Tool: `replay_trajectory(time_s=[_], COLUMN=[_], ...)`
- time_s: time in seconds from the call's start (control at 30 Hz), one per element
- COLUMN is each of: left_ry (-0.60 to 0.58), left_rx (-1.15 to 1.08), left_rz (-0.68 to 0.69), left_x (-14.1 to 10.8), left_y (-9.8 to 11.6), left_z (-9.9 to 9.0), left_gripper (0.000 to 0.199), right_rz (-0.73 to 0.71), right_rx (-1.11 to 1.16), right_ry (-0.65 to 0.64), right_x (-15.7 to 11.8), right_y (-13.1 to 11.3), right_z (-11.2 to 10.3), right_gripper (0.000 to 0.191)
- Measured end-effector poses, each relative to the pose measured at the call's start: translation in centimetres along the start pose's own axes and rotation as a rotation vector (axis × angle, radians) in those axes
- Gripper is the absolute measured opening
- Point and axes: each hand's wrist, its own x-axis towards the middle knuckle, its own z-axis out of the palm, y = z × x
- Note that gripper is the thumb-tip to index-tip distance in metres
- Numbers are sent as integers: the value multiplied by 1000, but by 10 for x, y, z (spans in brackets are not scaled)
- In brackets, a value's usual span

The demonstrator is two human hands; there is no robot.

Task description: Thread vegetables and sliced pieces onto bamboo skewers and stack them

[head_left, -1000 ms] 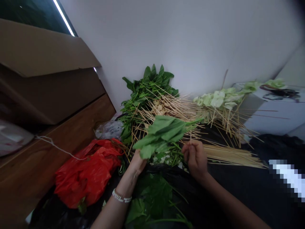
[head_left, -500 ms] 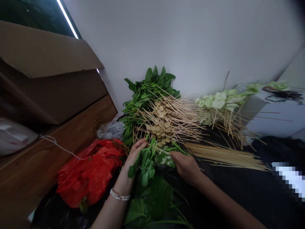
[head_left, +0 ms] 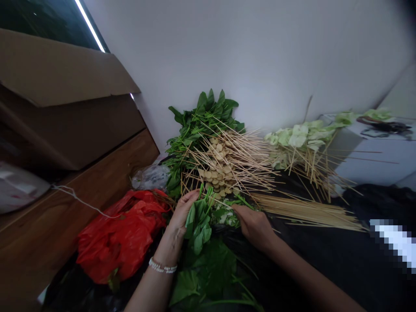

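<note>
My left hand (head_left: 184,211), with a beaded bracelet at its wrist, pinches the stems of a leafy green bunch (head_left: 199,223) whose leaves hang down. My right hand (head_left: 253,222) is closed on a thin wooden skewer (head_left: 224,203) that points left into the green stems. Just beyond my hands is a pile of skewered pale round slices (head_left: 219,167). Leafy greens (head_left: 203,123) are heaped behind that pile. Loose large leaves (head_left: 208,268) lie below my hands on black plastic.
Bare skewers (head_left: 308,211) lie in a bundle at right, with skewered pale cabbage leaves (head_left: 299,136) behind them. A red plastic bag (head_left: 120,238) sits at left, near a wooden board (head_left: 107,169) and a cardboard box (head_left: 68,125). A white wall stands behind.
The leaves under my left hand have shifted slightly right and gathered away from my wrist. Both hands keep nearly the same place and their grips.
</note>
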Motion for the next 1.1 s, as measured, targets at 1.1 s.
replay_trajectory(time_s=[1.1], left_ry=[-25], left_rx=[114], left_rz=[56], left_x=[-4], left_y=[-2], left_z=[5], left_gripper=[41], right_rz=[30], right_rx=[-33], right_ry=[-45], right_x=[-2], right_y=[-6], right_z=[2], right_gripper=[34])
